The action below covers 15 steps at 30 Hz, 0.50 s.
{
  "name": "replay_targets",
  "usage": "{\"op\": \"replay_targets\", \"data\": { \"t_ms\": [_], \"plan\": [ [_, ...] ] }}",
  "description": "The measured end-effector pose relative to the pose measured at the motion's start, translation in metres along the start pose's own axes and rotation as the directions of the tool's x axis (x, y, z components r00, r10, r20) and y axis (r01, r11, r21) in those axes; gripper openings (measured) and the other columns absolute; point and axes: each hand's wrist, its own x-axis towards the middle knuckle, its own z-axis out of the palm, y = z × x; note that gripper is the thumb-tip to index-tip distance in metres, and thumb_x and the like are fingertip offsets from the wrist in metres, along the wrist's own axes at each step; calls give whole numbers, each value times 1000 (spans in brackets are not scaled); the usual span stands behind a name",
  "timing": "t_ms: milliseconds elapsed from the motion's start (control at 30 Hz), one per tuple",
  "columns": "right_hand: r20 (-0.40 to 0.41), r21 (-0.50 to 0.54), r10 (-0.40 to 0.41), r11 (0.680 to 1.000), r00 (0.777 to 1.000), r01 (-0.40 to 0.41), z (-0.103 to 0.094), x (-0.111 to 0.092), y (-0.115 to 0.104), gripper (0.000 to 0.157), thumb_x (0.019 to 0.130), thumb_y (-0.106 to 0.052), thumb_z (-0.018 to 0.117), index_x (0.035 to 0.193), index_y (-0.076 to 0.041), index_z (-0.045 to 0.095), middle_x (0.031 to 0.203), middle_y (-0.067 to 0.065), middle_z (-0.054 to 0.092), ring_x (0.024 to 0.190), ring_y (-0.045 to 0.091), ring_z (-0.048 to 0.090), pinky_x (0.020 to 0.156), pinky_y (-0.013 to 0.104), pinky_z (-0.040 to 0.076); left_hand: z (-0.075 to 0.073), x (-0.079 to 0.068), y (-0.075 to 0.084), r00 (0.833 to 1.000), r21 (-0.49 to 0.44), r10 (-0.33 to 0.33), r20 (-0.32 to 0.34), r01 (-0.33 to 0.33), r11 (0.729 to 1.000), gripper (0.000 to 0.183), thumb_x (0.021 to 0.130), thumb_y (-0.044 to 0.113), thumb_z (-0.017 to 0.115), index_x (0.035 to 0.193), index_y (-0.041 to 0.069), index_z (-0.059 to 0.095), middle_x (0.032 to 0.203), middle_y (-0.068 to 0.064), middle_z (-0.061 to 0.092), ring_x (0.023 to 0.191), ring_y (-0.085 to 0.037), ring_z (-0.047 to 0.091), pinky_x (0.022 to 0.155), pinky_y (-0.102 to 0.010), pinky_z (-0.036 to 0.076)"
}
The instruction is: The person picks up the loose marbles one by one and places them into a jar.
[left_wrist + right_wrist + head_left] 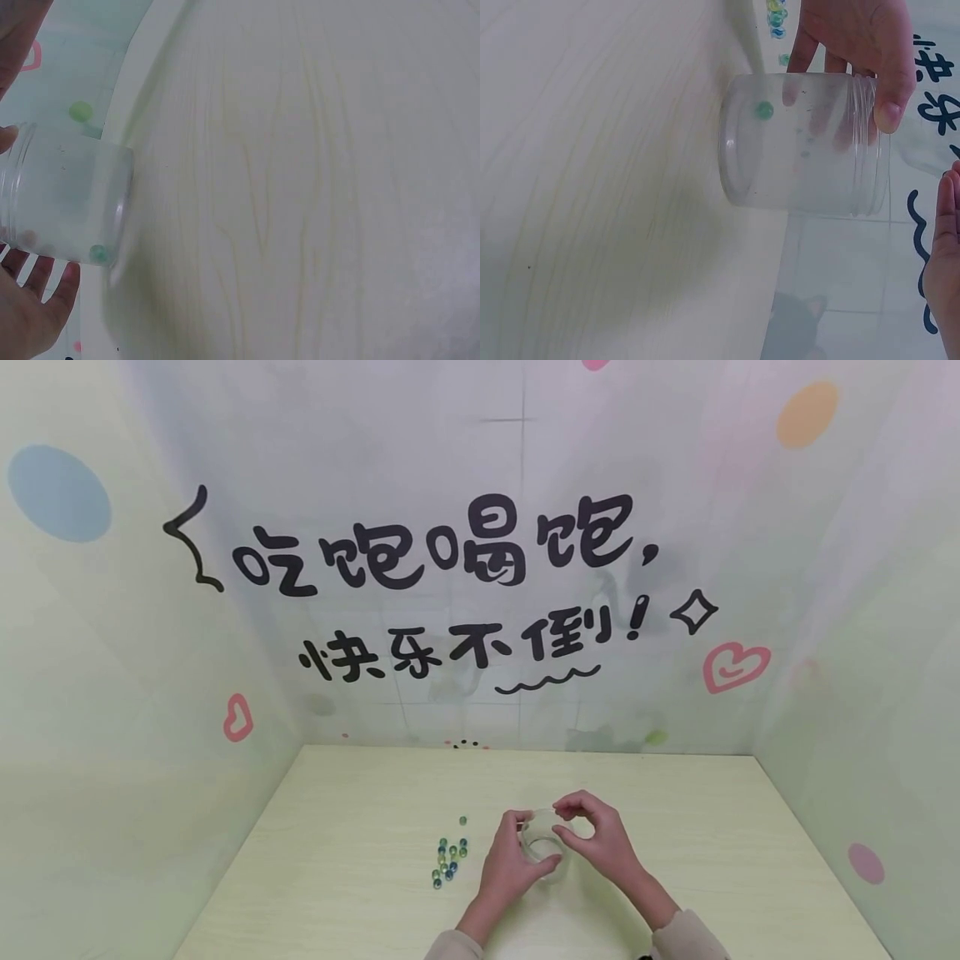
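A clear plastic jar with a threaded neck stands on the table, its mouth upward. My left hand grips it from the left, fingers along the far side and thumb at the near side; in the right wrist view that thumb lies across the threads. A green marble shows through the jar wall, low down on the left hand's side. Over the mouth is my right hand, its thumb and forefinger curved with their tips apart and nothing visible between them.
Several blue and green glass marbles lie loosely grouped on the table, left of the jar. One single marble sits behind the group. A printed wall rises at the back, with side walls left and right.
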Motion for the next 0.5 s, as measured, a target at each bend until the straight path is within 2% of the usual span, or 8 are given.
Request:
{"op": "replay_targets", "data": {
  "t_ms": [500],
  "plan": [
    [3,4,33,999,999,-33,-4,-3,1,28,77,11,77,102,7,65,94,19,69,89,0,63,78,28,60,-1,0,2,1000,-7,-7,2,7,1000,74,72,37,87,128,11,47,128,-11,60,114,-29,61,88,-41,53]
  ]
}}
